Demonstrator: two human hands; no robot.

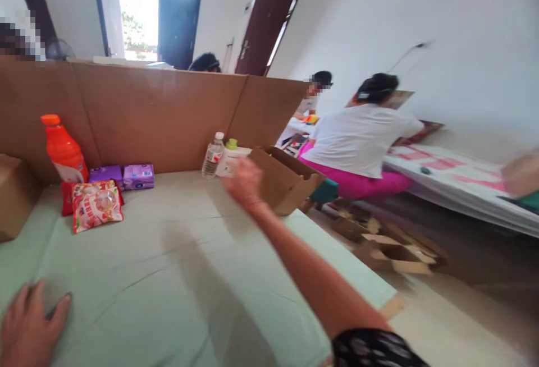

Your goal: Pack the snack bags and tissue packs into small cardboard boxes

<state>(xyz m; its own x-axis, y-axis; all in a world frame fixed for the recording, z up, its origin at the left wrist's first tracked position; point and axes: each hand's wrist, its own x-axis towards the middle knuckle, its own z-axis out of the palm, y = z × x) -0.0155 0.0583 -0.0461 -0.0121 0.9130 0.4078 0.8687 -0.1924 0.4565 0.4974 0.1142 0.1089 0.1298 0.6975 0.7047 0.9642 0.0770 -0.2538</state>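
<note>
My right hand point(244, 183) is stretched out over the far part of the pale green table cover point(177, 277). It is smeared by motion, so its fingers do not show. It is nearest to a clear water bottle point(213, 156), a white bottle with a green cap point(231, 156) and an open cardboard box point(286, 179). My left hand point(29, 327) lies flat on the cover at the near left, fingers apart, holding nothing.
An orange bottle point(64, 151), two purple packs point(122, 176) and red snack packets point(96, 204) lie at the far left, beside a brown box point(14, 193). A cardboard screen point(147, 114) stands behind. Two people sit at the right by a white table point(463, 187). Flattened boxes point(391, 249) lie on the floor.
</note>
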